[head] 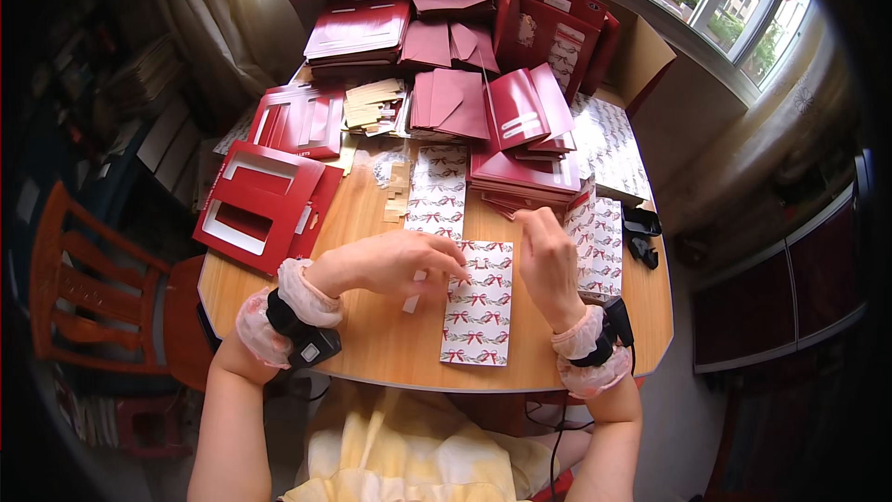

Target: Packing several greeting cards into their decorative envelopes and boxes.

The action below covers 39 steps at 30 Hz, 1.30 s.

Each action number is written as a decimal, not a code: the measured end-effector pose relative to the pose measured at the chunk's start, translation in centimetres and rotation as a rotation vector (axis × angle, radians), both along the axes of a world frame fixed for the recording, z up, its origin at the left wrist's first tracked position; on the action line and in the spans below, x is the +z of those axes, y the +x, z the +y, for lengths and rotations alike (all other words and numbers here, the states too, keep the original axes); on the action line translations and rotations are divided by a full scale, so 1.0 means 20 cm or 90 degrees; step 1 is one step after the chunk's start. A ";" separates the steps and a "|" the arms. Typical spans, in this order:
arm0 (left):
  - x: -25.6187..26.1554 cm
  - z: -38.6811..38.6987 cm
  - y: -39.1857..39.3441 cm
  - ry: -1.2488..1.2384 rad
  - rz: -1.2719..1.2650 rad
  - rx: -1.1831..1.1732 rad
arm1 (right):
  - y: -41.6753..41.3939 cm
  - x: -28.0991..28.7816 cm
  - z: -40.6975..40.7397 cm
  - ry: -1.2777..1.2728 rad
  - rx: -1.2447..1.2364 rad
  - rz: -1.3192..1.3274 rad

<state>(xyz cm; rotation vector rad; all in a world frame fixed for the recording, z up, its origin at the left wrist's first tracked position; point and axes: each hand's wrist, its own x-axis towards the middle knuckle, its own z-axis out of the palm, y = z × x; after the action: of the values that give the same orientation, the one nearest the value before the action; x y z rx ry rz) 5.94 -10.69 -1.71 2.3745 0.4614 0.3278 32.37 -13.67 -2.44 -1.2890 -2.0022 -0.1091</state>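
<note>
A bow-and-garland patterned card [477,321] lies upright before me on the wooden table, with a small pale piece near its top. My left hand [390,261] hovers at the card's upper left, fingers curved and slightly blurred, with nothing visible in them. A narrow white strip [412,302] shows below that hand. To the card's right, my right hand [550,258] is raised with its fingers bent together near the red card stack; whether they hold anything is hidden. Another patterned card [435,185] lies behind, beside tan adhesive pieces [396,192].
Red window-cut card packaging [279,185] lies left. Dark pink envelopes [449,104] and stacked red cards [526,171] stand behind. Patterned cards [606,244] and a black object [642,237] are at right. A red box [547,28] stands by the window. A cable hangs near my right arm.
</note>
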 end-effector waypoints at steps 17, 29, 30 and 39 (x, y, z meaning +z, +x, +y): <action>0.08 0.05 -0.11 -0.006 0.140 0.036 | 0.00 0.01 -0.05 -0.072 0.316 -0.163; 0.04 0.01 0.00 0.104 -0.146 0.077 | 0.01 -0.03 -0.05 -0.123 0.276 -0.027; 0.02 0.00 0.01 0.209 -0.172 0.079 | 0.00 -0.02 -0.05 -0.122 0.274 0.012; 0.00 -0.02 0.05 0.537 -0.164 0.073 | -0.01 0.06 -0.08 -0.179 0.303 0.112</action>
<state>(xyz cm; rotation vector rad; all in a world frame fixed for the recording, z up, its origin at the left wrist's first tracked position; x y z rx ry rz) 6.93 -11.04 -1.65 3.0449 0.3785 1.0335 32.17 -15.29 -1.25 -0.9088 -2.1623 0.5094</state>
